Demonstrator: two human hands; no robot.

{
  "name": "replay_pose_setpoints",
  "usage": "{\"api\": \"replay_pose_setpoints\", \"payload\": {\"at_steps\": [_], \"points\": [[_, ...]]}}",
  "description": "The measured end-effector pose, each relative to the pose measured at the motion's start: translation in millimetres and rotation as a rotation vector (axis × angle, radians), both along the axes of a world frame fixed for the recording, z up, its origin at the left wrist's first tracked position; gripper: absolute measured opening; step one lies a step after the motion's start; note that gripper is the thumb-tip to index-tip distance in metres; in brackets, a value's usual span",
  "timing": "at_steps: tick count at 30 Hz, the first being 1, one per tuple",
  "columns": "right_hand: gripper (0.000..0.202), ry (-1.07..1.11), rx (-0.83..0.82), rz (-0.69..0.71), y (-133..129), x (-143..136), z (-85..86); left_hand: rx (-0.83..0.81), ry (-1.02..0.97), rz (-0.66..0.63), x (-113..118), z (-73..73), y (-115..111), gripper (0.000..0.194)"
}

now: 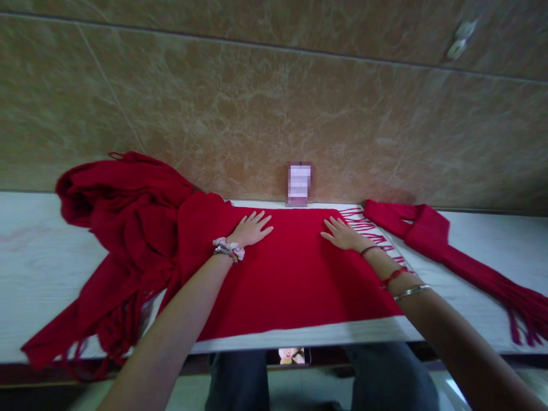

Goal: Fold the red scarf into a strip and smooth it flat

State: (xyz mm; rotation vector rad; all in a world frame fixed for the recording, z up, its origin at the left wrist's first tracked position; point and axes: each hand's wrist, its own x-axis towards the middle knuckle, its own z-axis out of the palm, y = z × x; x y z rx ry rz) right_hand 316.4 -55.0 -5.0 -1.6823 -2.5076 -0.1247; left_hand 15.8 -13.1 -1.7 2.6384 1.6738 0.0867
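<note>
A red scarf (pixel 295 285) lies spread flat on the white table, its fringe reaching out at the right end. My left hand (pixel 252 228) rests flat on the cloth left of its middle, fingers spread. Toward the fringed end, my right hand (pixel 340 233) also presses flat with fingers apart. Neither hand grips anything. At the left, the spread cloth meets a crumpled pile of red scarves (pixel 124 217), whose fringes hang over the front edge. To the right lies another red scarf (pixel 428 234), folded narrow, its fringe at the lower right.
Behind the white table (pixel 34 274) rises a brown marbled wall (pixel 240 108). A blurred-out upright panel (pixel 299 184) stands against it, behind the cloth. Below the front edge, a phone (pixel 293 356) with a lit screen sits between my legs. A socket (pixel 461 40) is high on the right.
</note>
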Motion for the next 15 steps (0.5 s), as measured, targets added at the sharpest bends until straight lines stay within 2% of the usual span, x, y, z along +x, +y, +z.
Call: {"api": "replay_pose_setpoints", "payload": {"at_steps": [3, 7, 9, 12, 15], "points": [[0.061, 0.042, 0.008, -0.112, -1.4, -31.9, 10.1, 0.001, -0.005, 0.006, -0.7, -3.6, 2.7, 0.057], [0.068, 0.104, -0.028, 0.067, -15.9, -93.4, 11.7, 0.018, 0.002, 0.001, -1.6, -7.0, 4.6, 0.058], [0.067, 0.087, -0.063, 0.098, -23.2, -106.6, 7.0, 0.023, 0.005, 0.002, -1.8, -7.2, 4.5, 0.058], [0.062, 0.048, -0.079, 0.090, -26.8, -91.0, -2.1, 0.025, 0.003, 0.004, -1.8, -6.8, 4.3, 0.057], [0.057, 0.003, -0.053, 0.049, -21.8, -44.9, -10.6, 0.019, -0.007, 0.004, -1.6, -5.7, 3.7, 0.057]]}}
